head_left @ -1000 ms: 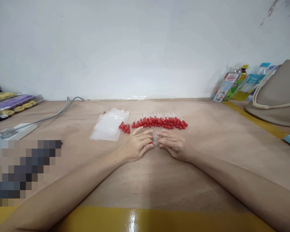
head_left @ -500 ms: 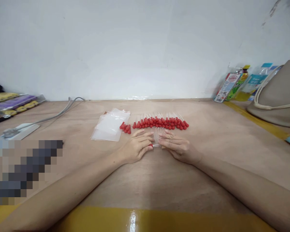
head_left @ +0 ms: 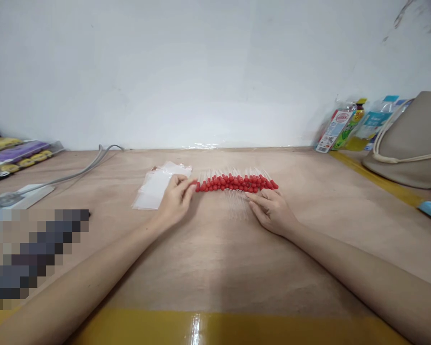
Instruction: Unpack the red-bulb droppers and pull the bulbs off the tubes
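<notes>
My left hand (head_left: 177, 199) is closed in a pinch at the left end of the row of red bulbs. A red rubber bulb (head_left: 194, 182) shows at its fingertips. The loose bulbs behind this hand are mostly hidden. My right hand (head_left: 273, 211) reaches in from the right, its thumb and index finger together at the top of several clear glass tubes (head_left: 235, 207); it appears to grip one tube. Just beyond lie many glass droppers (head_left: 233, 181) in a row, red bulbs toward me and thin clear tips pointing to the wall.
Clear plastic bags (head_left: 151, 191) lie left of the droppers. A grey cable (head_left: 82, 172) runs to a white power strip (head_left: 39, 194) at far left, near packaged items (head_left: 17, 153). Drink bottles (head_left: 373, 124), a carton (head_left: 334, 132) and a beige bag (head_left: 413, 139) stand at right.
My left hand has moved left and away from me, from the tubes to the loose bulbs. My right hand has shifted slightly; the dropper held between both hands no longer shows there.
</notes>
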Motion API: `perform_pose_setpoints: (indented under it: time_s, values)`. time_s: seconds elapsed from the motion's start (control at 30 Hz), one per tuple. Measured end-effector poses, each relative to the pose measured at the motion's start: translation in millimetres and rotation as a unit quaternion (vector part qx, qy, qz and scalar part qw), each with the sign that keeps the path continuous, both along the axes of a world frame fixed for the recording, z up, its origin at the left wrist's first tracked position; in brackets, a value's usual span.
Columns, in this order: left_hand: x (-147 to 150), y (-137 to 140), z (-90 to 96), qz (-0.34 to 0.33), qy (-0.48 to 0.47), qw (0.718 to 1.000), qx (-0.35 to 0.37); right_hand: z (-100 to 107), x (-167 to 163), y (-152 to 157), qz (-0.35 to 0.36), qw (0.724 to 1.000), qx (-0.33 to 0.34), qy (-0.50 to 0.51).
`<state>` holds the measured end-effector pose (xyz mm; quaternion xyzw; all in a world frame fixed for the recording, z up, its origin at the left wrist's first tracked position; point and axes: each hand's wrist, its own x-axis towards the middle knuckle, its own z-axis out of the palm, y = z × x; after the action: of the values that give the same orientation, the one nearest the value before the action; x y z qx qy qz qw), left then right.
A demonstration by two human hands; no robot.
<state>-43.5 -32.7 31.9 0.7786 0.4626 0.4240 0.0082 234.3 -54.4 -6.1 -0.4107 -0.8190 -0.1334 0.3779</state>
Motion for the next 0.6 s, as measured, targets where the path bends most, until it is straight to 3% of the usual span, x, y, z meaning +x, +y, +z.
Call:
perform_pose_setpoints:
  time_s: [0.07,0.13,0.3,0.6]
  values:
    - [-13,13,8.2,0.075,-0.045,0.994,-0.070,1,-2,-1,-0.006,1.000,-0.009,0.002]
    - [-27,26,13.4,0.102,-0.062,0.984,-0.129,3,-3,-2,-0.011,1.000,-0.023,0.015]
    - [-47,42,11.6,0.143,-0.078,0.978,-0.129,5,-6,-3,-0.020,0.998,-0.039,0.035]
    - [-37,37,5.1,0.122,0.001,0.978,-0.166,6,-12,-4,-0.015,0.999,-0.008,0.044]
